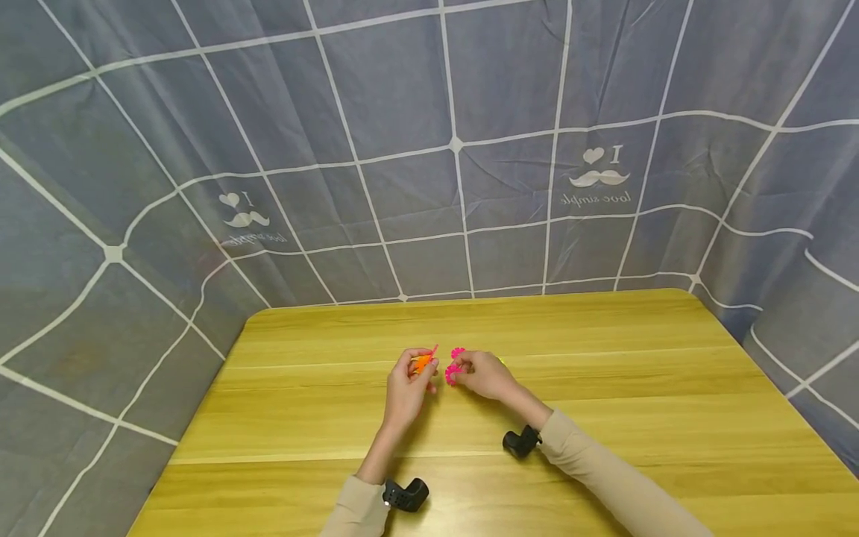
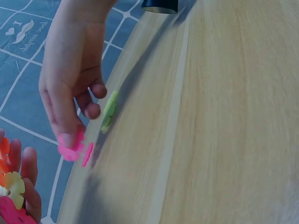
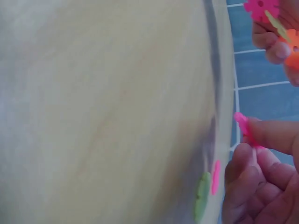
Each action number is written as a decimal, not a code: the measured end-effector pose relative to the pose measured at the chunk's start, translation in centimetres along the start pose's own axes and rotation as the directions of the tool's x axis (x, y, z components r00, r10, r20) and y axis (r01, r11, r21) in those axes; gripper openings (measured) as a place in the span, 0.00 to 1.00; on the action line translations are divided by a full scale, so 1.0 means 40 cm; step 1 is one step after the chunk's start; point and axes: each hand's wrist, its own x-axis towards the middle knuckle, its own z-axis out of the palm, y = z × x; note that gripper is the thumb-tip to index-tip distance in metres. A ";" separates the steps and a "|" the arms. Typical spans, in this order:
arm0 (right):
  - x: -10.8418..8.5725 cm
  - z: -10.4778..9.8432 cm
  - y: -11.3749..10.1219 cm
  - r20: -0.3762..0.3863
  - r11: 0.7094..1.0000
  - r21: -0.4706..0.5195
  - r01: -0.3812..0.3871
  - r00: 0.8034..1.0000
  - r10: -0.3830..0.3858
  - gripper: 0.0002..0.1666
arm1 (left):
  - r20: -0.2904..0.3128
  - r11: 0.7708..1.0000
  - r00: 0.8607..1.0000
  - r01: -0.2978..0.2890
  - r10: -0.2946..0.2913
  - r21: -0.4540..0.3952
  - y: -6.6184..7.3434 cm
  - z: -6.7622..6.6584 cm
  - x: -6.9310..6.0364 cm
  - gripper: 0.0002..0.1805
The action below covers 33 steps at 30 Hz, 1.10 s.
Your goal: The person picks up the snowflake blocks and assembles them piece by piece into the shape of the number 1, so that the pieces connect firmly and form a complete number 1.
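We look down on a tabletop (image 1: 302, 418), with a curtain (image 1: 403, 186) behind its far edge and along both sides. Near the middle of the tabletop, the left hand (image 1: 408, 384) is to our left, holding a cluster of pieces (image 1: 423, 364). Just to its right, apart from it, the right hand (image 1: 488, 374) pinches a single piece (image 2: 70, 148). Two more pieces rest on the tabletop by that hand: a nearby piece (image 2: 87, 155) just beside the pinched one, and a farther piece (image 2: 110, 111) over to the right, partly behind the hand.
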 end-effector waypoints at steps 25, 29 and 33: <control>-0.038 -0.091 -0.047 -0.141 0.981 0.193 0.001 0.990 0.027 0.17 | 0.053 0.998 0.999 -0.005 0.002 0.067 0.088 0.023 -0.047 0.13; -0.041 -0.097 -0.051 -0.154 0.980 0.201 0.003 0.988 0.029 0.17 | 0.059 0.998 0.998 -0.010 0.006 0.067 0.096 0.025 -0.050 0.13; -0.044 -0.102 -0.057 -0.163 0.975 0.222 -0.002 0.986 0.039 0.17 | 0.072 0.998 0.997 -0.017 0.012 0.058 0.092 0.029 -0.047 0.13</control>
